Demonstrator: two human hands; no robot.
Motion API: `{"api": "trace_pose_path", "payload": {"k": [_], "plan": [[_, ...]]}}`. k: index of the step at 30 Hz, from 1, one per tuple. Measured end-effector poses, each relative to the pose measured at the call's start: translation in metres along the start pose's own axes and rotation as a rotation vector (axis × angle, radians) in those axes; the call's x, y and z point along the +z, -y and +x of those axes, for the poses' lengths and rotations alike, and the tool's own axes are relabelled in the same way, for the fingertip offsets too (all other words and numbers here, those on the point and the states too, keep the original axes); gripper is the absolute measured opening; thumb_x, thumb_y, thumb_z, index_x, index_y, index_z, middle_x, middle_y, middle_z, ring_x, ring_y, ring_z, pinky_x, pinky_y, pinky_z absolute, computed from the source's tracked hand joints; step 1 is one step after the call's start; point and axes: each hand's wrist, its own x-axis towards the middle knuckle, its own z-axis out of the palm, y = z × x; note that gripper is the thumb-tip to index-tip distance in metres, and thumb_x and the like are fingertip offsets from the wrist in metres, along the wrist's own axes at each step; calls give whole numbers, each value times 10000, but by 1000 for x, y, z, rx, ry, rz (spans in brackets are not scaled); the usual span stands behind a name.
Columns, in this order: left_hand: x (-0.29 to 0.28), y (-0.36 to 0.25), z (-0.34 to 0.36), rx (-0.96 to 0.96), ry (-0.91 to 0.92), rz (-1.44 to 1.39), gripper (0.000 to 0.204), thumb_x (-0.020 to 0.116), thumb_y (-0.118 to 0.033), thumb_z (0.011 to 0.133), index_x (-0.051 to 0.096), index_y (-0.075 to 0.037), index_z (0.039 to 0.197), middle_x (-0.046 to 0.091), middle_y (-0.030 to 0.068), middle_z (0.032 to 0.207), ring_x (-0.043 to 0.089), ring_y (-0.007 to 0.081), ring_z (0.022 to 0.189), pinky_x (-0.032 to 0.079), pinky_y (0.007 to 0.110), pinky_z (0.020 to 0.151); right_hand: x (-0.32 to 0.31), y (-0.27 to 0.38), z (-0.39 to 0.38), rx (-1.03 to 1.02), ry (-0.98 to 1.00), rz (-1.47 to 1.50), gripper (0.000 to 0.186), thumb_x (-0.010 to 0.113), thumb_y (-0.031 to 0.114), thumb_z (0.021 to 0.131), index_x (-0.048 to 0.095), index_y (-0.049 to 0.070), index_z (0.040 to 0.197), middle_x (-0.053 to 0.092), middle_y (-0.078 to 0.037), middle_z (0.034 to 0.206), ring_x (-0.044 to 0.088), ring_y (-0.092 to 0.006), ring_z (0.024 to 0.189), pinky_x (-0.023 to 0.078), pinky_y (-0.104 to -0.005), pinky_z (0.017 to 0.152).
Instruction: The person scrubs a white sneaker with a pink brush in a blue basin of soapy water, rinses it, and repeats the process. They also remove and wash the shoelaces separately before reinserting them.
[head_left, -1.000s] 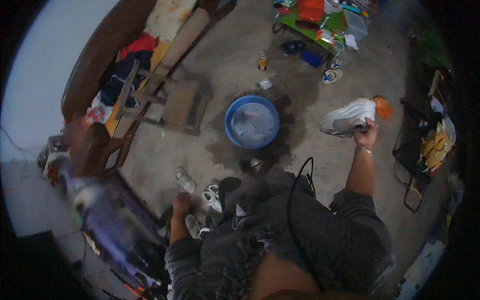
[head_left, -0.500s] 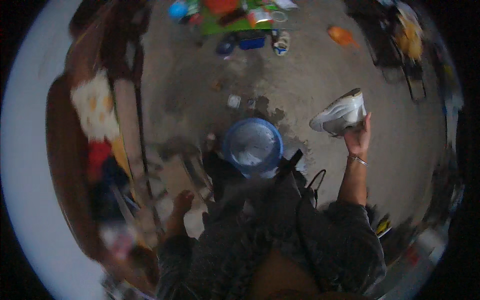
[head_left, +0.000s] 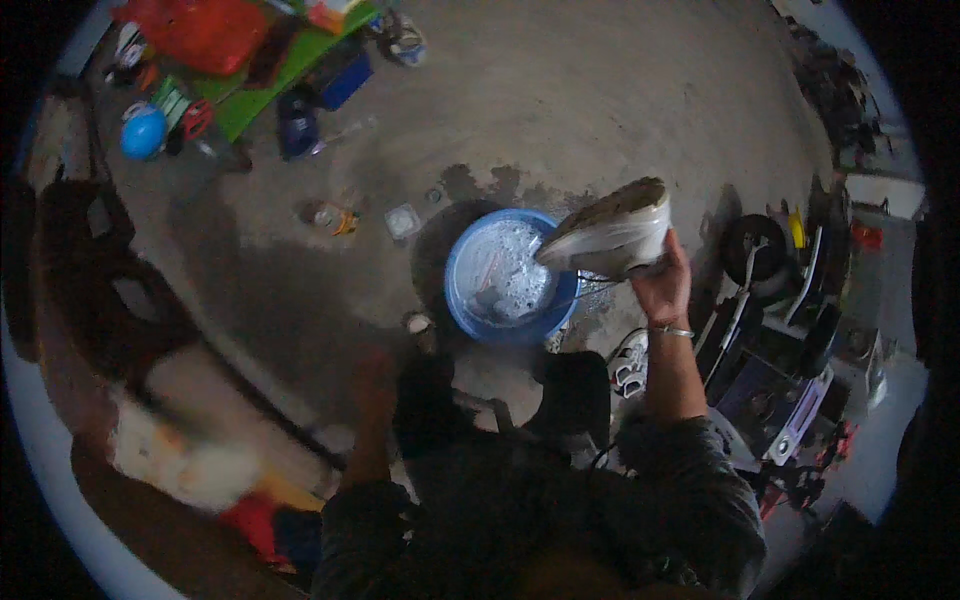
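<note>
My right hand [head_left: 664,284] grips a white sneaker [head_left: 612,238] by its heel end. The shoe is tilted, its dirty sole up and its toe pointing left, over the right side of a blue basin [head_left: 453,285]; a lace hangs down from it. Foamy water [head_left: 520,262] fills the basin, which stands on the floor in front of my knees. Nothing can be made out in my left hand [head_left: 374,382], which is low at the left near my knee, dark and smeared by motion, its fingers unclear.
Beside my right forearm rests another white shoe [head_left: 630,362]. Farther right stand a black pan [head_left: 752,248] and a purple-grey appliance [head_left: 765,405]. A cluttered green low table [head_left: 245,112] is at the far left, with a blue ball [head_left: 143,131] near it. A small white square dish [head_left: 402,221] lies beyond the basin.
My view has swung to the right. The sneaker in my right hand has come closer to the basin, its toe now over the rim. My left hand remains low at the left.
</note>
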Motion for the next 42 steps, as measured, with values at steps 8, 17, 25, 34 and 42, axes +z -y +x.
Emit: {"api": "trace_pose_path", "payload": {"k": [8, 17, 25, 34, 42], "plan": [[134, -55, 56, -390, 387, -648, 246, 473, -181, 802, 488, -33, 999, 544, 75, 841, 532, 149, 729, 419, 275, 666, -138, -75, 5, -6, 61, 320, 322, 419, 262, 823, 464, 53, 1063, 521, -87, 1037, 493, -228, 954, 388, -391, 824], [137, -36, 16, -384, 347, -664, 280, 477, -212, 799, 481, -38, 1018, 541, 47, 857, 517, 110, 679, 413, 227, 610, -214, -112, -69, -252, 96, 310, 311, 484, 164, 775, 455, 15, 1046, 501, -102, 1043, 468, -238, 969, 339, -365, 873], [68, -50, -17, -261, 327, -691, 287, 475, -175, 794, 451, -21, 1035, 531, 51, 858, 507, 92, 639, 407, 198, 545, -224, -103, -131, -289, 250, 527, 360, 501, 271, 783, 469, 11, 1030, 503, -113, 1054, 460, -238, 999, 313, -353, 903], [195, -56, 40, -174, 646, -460, 323, 499, -181, 785, 426, -47, 1070, 508, 45, 868, 493, 95, 644, 406, 219, 520, -274, -121, -65, -315, 50, 452, 353, 469, 183, 796, 409, 23, 1104, 478, -103, 1079, 447, -230, 1003, 341, -360, 874], [360, 1, 91, -265, 680, -58, 589, 586, -300, 686, 347, -16, 1142, 445, 189, 1081, 434, 310, 986, 343, 371, 833, -275, -161, 10, -26, -229, 264, 343, 529, 162, 762, 431, 21, 1058, 512, -65, 1002, 495, -188, 917, 376, -327, 818]]}}
